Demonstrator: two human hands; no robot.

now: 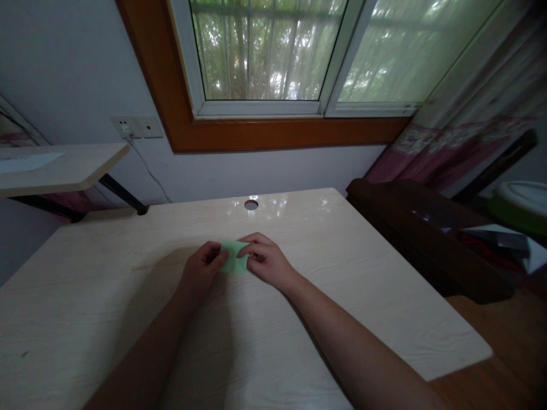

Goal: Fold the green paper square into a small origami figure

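Fingers point(220, 260) of our left hand point(201, 264) pinch the green paper sheet point(235, 265); whether our half-curled right hand point(270, 260) grips it, we cannot tell. Likely light, creasable: hold edges.

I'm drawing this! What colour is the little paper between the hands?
The paper is light green; it shows best in the head view.

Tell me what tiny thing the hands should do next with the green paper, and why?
Perhaps the right hand should gently smooth the green paper: it touches the right side, while the left hand pinches the left side, which should help stop slipping.
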